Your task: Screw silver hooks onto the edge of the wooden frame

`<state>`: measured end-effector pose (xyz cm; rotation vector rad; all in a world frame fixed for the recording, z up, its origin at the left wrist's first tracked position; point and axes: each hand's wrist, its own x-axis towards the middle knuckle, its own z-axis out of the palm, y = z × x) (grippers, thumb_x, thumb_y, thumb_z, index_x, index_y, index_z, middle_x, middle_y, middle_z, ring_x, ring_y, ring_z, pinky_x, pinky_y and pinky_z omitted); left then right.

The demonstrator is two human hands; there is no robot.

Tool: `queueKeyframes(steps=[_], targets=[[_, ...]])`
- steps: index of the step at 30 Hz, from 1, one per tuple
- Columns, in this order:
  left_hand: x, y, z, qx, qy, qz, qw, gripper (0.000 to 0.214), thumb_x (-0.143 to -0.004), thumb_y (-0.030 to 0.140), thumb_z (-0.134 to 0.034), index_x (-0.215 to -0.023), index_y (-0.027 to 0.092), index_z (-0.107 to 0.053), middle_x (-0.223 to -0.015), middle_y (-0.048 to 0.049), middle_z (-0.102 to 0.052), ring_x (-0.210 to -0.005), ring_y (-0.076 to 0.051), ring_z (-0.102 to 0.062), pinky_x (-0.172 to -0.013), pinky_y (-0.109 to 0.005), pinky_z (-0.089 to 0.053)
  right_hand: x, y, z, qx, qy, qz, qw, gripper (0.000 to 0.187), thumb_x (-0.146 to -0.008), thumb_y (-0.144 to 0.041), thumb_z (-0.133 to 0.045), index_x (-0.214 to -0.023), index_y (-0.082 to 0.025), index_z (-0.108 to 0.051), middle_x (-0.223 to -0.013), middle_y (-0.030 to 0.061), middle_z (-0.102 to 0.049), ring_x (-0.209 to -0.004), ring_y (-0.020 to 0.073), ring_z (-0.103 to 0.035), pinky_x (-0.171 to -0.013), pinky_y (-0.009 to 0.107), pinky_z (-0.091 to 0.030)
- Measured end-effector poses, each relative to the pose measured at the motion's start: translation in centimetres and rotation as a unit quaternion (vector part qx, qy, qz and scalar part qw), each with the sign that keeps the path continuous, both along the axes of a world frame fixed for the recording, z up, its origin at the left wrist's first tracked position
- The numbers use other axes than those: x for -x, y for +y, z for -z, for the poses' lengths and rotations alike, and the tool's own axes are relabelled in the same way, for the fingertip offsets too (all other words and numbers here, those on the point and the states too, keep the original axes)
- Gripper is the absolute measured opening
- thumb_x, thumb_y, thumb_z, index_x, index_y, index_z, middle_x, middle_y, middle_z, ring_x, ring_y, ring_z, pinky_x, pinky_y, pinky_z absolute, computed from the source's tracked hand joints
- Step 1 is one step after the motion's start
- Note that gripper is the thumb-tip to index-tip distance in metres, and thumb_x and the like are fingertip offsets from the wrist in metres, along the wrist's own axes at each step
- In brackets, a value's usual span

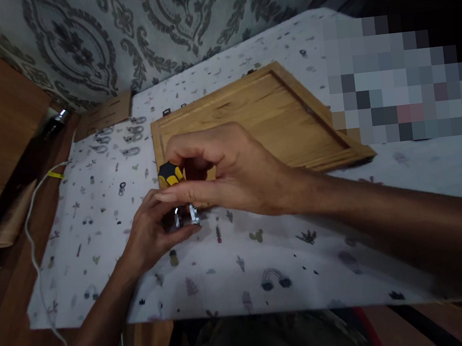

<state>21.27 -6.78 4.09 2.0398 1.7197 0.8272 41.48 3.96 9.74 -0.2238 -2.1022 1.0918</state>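
My right hand (230, 167) is closed round the black-and-yellow handle of a screwdriver (170, 174), its thumb stretched along the near side. The screwdriver's shaft is hidden by my fingers. Below it, my left hand (149, 225) pinches a small shiny metal fitting (193, 215) between thumb and fingers, just above the tablecloth. Part of the fitting is covered by the fingers, so its exact kind does not show. Right behind both hands lies a framed wooden board (250, 116), its near left corner partly covered by my right hand.
Several loose metal fittings (131, 151) lie left of the board, near a flat piece of cardboard (105, 114). A white cable (31, 238) hangs past the left edge of the patterned tablecloth (244, 298). The patterned wall (182, 18) stands behind. A blurred-out patch covers the right.
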Motion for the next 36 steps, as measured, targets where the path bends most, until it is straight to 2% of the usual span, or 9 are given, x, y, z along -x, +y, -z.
queueKeyframes(steps=[4,7,10,14,18,28,36], targets=[[0.0,0.0,0.2,-0.005,-0.001,-0.004,1.000,0.032,-0.076,0.042,-0.087,-0.101,0.026,-0.078,-0.103,-0.0071,-0.072,-0.103,-0.031,-0.064,-0.081,-0.043,-0.056,0.2,-0.3,0.3,-0.006,0.009,0.012,1.000,0.030,-0.094,-0.028,-0.072,-0.076,-0.018,-0.050,-0.066,-0.0072,-0.049,-0.062,0.0059,-0.045,-0.056,0.019,-0.039],[0.0,0.0,0.2,-0.012,-0.005,0.001,1.000,0.031,-0.077,0.043,-0.086,-0.100,0.025,-0.077,-0.106,-0.0071,-0.072,-0.103,-0.030,-0.065,-0.087,-0.045,-0.055,0.1,-0.3,0.2,-0.015,0.012,0.021,1.000,0.028,-0.097,-0.031,-0.068,-0.077,-0.019,-0.052,-0.068,-0.0065,-0.050,-0.062,0.0060,-0.046,-0.057,0.020,-0.039],[-0.1,0.1,0.1,-0.026,-0.001,0.015,1.000,0.033,-0.078,0.043,-0.086,-0.103,0.024,-0.076,-0.109,-0.0070,-0.073,-0.104,-0.028,-0.065,-0.092,-0.047,-0.053,-0.1,-0.2,-0.1,-0.018,0.037,0.058,0.997,0.025,-0.099,-0.034,-0.064,-0.082,-0.019,-0.054,-0.073,-0.0055,-0.053,-0.064,0.0061,-0.048,-0.060,0.020,-0.040],[-0.2,0.2,-0.1,-0.036,0.012,0.031,0.999,0.034,-0.080,0.042,-0.084,-0.108,0.025,-0.076,-0.109,-0.0072,-0.074,-0.107,-0.029,-0.064,-0.095,-0.048,-0.052,-0.2,0.0,-0.1,-0.030,0.049,0.078,0.995,0.027,-0.099,-0.034,-0.063,-0.080,-0.019,-0.051,-0.071,-0.0060,-0.049,-0.062,0.0061,-0.045,-0.059,0.021,-0.039],[-0.1,0.2,-0.1,-0.034,0.013,0.028,0.999,0.034,-0.079,0.042,-0.085,-0.107,0.025,-0.076,-0.109,-0.0076,-0.073,-0.105,-0.029,-0.065,-0.090,-0.046,-0.053,0.0,0.1,0.4,-0.023,0.048,0.067,0.996,0.027,-0.098,-0.033,-0.063,-0.079,-0.020,-0.049,-0.071,-0.0062,-0.046,-0.062,0.0068,-0.043,-0.060,0.022,-0.038],[-0.1,0.1,-0.2,-0.043,0.032,0.036,0.998,0.028,-0.082,0.040,-0.083,-0.104,0.025,-0.075,-0.111,-0.0060,-0.071,-0.106,-0.027,-0.065,-0.096,-0.045,-0.054,0.0,-0.3,0.8,0.004,0.032,0.035,0.999,0.022,-0.099,-0.031,-0.061,-0.082,-0.020,-0.053,-0.071,-0.0051,-0.049,-0.067,0.0096,-0.047,-0.065,0.024,-0.039],[-0.2,0.0,0.0,-0.043,0.055,0.029,0.997,0.035,-0.082,0.041,-0.082,-0.112,0.025,-0.073,-0.118,-0.0066,-0.070,-0.111,-0.029,-0.064,-0.098,-0.046,-0.055,0.2,0.1,1.1,-0.030,0.057,0.021,0.998,0.025,-0.098,-0.028,-0.063,-0.080,-0.020,-0.047,-0.072,-0.0064,-0.044,-0.065,0.0080,-0.042,-0.069,0.024,-0.038]])
